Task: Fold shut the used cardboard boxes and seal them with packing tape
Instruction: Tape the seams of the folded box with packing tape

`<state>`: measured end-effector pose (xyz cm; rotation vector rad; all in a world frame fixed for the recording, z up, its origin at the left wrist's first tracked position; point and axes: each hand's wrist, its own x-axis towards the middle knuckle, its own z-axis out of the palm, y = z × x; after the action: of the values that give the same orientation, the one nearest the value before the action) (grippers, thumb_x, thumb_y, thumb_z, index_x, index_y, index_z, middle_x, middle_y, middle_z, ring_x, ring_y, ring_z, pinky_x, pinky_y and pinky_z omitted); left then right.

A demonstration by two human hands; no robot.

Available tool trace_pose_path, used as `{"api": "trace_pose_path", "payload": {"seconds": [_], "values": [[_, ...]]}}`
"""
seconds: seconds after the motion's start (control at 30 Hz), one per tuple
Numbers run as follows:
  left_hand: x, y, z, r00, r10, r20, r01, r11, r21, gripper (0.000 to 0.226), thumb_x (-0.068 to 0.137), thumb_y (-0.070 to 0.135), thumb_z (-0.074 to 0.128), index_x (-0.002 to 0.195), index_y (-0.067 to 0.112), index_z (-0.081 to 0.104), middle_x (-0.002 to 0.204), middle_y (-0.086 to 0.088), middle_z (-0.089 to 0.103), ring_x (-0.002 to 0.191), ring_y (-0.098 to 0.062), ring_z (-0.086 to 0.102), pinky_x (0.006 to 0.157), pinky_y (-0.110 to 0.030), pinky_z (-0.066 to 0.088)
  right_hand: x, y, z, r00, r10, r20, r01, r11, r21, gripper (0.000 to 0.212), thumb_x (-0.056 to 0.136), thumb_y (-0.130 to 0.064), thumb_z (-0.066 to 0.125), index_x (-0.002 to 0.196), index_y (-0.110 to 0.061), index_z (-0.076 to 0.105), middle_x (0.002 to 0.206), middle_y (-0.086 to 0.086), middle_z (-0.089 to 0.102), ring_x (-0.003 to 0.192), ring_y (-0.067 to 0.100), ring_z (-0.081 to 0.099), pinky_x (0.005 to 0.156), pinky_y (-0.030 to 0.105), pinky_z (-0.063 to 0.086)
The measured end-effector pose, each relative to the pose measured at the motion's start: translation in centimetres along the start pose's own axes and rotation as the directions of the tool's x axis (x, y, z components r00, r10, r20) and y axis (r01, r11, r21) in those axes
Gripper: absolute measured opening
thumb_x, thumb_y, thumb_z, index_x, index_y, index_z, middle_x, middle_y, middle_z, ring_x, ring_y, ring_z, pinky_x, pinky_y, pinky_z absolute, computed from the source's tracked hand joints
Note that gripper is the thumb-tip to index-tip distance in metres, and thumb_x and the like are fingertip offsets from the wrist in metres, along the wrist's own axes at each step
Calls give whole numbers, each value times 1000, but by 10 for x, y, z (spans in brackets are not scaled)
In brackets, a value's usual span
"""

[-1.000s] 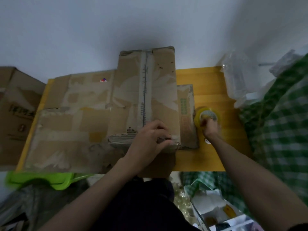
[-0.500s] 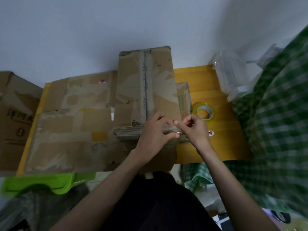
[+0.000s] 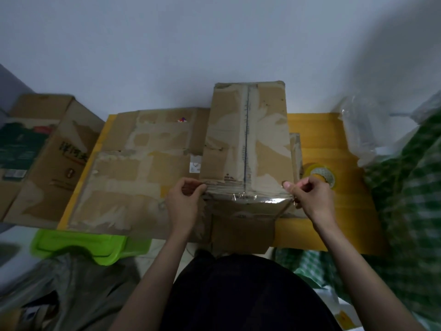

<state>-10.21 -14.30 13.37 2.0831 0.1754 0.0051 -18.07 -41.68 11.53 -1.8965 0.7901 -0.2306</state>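
Note:
A worn brown cardboard box (image 3: 248,137) stands on the yellow table (image 3: 317,130), its top flaps folded shut with a dark seam line down the middle. A strip of clear packing tape (image 3: 262,201) stretches across the box's near edge. My left hand (image 3: 185,201) pinches the tape's left end at the box's near-left corner. My right hand (image 3: 310,199) pinches the right end at the near-right corner. The yellow tape roll (image 3: 321,176) lies on the table just right of the box, behind my right hand.
Flattened cardboard (image 3: 143,173) covers the table's left half. Another printed box (image 3: 40,154) leans at the far left. A green plastic stool (image 3: 83,244) sits below the table edge. Clear plastic bags (image 3: 372,130) and green checked fabric (image 3: 410,199) crowd the right side.
My right hand left the tape roll and came to the box. Both hands then moved apart, stretching a strip of tape across the box's near edge.

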Motion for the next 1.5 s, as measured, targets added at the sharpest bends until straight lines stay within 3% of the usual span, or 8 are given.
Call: {"api": "trace_pose_path", "payload": {"seconds": [0.27,0.4,0.53,0.7,0.87,1.13,1.37,1.5], "values": [[10,4,3,999,-6,44,3,998,67,30,91,22,72,119,10,72,113,-3,74,107,-16,68,85,-13,44,-11,-7,-2,994,-92,-63,83,988,-132,20,84,-26,81,78,-11,68,71,0,70,64,13,67,54,10,42],[5,-4,4,997,12,77,-18,998,66,31,95,20,67,126,14,69,121,-6,71,103,-9,63,73,2,40,-18,-3,-2,991,-104,-88,91,986,-142,16,85,-24,79,76,-14,72,68,-6,69,72,18,70,64,24,46],[7,-20,-8,990,97,99,-91,994,-65,28,80,18,82,105,23,70,107,-2,67,93,-7,64,89,-31,56,-22,-4,-7,990,-129,-56,125,990,-62,11,86,-17,79,79,-14,71,73,-4,70,72,16,70,64,23,49],[13,-21,-16,956,173,238,-184,982,28,21,76,15,84,92,21,71,91,7,66,86,-4,63,83,-32,58,-29,9,-19,983,-180,36,179,983,24,12,84,-12,80,83,-18,69,75,3,68,76,22,66,70,32,55],[21,-19,-17,943,181,281,-204,977,56,21,76,18,85,88,25,68,78,9,69,74,-4,64,71,-21,53,-29,8,-25,972,-213,99,212,977,16,18,81,-9,82,88,-19,68,71,4,63,69,7,60,63,12,46],[25,-18,-22,913,215,348,-275,952,132,23,76,13,85,90,20,70,77,10,70,75,-1,66,70,-17,54,-23,12,-17,959,-236,154,253,962,-102,30,79,1,81,87,-19,61,73,1,65,72,10,62,61,14,47],[36,-16,-22,766,484,423,-627,707,327,20,77,15,84,82,13,65,93,3,57,75,-14,58,63,-31,50,-17,11,-17,843,-476,251,538,761,-363,35,83,0,76,89,-23,50,93,-9,43,76,6,48,59,17,40],[37,-9,-15,624,552,553,-770,557,313,24,77,6,80,85,15,59,96,3,54,85,-10,51,65,-16,39,-13,3,-10,777,-515,363,629,648,-428,44,76,-2,82,90,-24,47,93,-7,39,81,13,43,62,30,40]]}}
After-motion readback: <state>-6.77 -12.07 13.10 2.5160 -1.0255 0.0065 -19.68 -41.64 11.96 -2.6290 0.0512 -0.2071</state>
